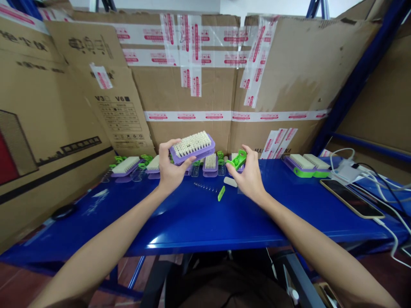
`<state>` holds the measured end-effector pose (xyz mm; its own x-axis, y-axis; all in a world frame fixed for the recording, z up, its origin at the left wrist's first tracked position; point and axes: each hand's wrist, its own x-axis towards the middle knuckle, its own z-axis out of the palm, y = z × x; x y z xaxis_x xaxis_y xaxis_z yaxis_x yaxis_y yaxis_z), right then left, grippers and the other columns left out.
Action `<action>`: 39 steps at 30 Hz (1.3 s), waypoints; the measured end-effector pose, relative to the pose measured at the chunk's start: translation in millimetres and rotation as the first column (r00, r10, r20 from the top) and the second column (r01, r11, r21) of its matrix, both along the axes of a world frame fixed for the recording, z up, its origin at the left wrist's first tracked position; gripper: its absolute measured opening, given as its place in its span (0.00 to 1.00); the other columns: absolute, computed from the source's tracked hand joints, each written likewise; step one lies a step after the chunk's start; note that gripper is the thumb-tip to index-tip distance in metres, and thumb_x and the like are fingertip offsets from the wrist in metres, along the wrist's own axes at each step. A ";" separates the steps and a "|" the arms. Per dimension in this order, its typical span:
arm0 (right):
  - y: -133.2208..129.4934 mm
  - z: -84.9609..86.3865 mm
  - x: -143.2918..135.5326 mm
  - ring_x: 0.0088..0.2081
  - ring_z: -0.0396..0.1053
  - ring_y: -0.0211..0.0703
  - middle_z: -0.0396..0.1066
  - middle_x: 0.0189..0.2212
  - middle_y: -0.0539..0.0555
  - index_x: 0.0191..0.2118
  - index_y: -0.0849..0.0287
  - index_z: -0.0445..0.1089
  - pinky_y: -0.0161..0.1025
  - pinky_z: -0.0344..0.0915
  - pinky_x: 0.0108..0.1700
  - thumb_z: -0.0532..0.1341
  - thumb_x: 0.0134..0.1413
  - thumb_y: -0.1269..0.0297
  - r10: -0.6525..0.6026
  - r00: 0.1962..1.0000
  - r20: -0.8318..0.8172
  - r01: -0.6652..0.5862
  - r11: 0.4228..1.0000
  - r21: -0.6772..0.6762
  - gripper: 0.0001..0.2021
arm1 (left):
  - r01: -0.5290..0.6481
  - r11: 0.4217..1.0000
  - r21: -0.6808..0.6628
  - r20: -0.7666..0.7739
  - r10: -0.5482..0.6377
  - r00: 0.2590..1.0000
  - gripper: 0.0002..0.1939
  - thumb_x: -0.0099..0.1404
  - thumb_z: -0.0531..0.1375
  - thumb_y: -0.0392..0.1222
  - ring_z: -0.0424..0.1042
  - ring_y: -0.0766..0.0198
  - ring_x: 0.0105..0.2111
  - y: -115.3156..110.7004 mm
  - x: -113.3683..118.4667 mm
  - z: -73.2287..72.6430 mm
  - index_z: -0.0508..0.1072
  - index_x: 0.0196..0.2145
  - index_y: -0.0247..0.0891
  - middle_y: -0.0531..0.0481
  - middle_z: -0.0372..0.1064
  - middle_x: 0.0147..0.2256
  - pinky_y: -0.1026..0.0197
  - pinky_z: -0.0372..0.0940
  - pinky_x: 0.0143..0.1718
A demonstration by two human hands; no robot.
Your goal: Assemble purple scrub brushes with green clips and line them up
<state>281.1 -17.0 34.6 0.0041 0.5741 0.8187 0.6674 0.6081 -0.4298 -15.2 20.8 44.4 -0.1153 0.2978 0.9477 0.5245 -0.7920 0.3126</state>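
Note:
My left hand grips a purple scrub brush by its left end, bristles tilted up, held above the table. Apart from it, my right hand pinches a green plastic part between thumb and fingers. On the table between the hands lie a coil spring, a small flat green piece and a pale oval plate. Behind them stands another purple brush, with clear plastic pieces beside it.
Further purple brushes and green parts line the back left. Two brushes with green ends sit at the right, near a phone and white cables. Taped cardboard walls the blue table.

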 end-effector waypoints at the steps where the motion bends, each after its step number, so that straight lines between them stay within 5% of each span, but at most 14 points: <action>1: 1.3 -0.2 0.6 0.67 0.68 0.66 0.67 0.63 0.68 0.75 0.56 0.56 0.68 0.67 0.71 0.67 0.70 0.47 -0.003 1.000 -0.007 0.003 1.000 0.006 0.37 | 0.017 1.000 0.006 0.015 -0.017 1.000 0.34 0.67 0.77 0.61 0.74 0.49 0.58 -0.4 0.3 0.1 0.72 0.63 0.49 0.45 0.72 0.58 0.46 0.71 0.62; 9: 2.5 0.2 3.3 0.63 0.72 0.65 0.64 0.64 0.67 0.74 0.54 0.56 0.67 0.73 0.66 0.68 0.67 0.49 0.039 0.997 -0.060 -0.043 0.997 -0.064 0.37 | 0.140 0.990 -0.033 0.133 -0.135 0.982 0.35 0.69 0.74 0.67 0.76 0.51 0.54 1.0 2.5 0.8 0.69 0.63 0.49 0.44 0.70 0.57 0.48 0.73 0.59; 14: -8.2 -1.2 -4.9 0.62 0.74 0.64 0.68 0.63 0.65 0.71 0.52 0.60 0.66 0.74 0.64 0.69 0.69 0.43 0.217 0.976 0.038 -0.210 0.968 -0.136 0.35 | 0.165 0.985 -0.058 0.186 -0.152 0.971 0.35 0.69 0.73 0.69 0.77 0.53 0.52 3.8 3.5 0.7 0.67 0.60 0.47 0.45 0.71 0.52 0.50 0.73 0.57; 23: -31.5 -4.3 -21.3 0.61 0.73 0.62 0.78 0.58 0.62 0.68 0.55 0.70 0.62 0.69 0.66 0.71 0.67 0.36 0.586 0.701 0.407 -0.500 0.810 -0.306 0.36 | 0.193 0.981 -0.026 0.194 -0.185 0.963 0.35 0.69 0.74 0.68 0.75 0.59 0.44 3.8 6.2 2.1 0.63 0.56 0.46 0.49 0.68 0.47 0.58 0.71 0.45; 39: -33.1 -8.3 -23.4 0.62 0.72 0.64 0.80 0.60 0.64 0.69 0.56 0.72 0.59 0.68 0.65 0.74 0.66 0.39 0.646 0.585 0.490 -0.486 0.763 -0.427 0.36 | 0.142 0.989 -0.041 0.146 -0.134 0.980 0.31 0.74 0.66 0.72 0.76 0.57 0.45 1.5 5.9 0.6 0.69 0.57 0.44 0.47 0.71 0.49 0.55 0.73 0.50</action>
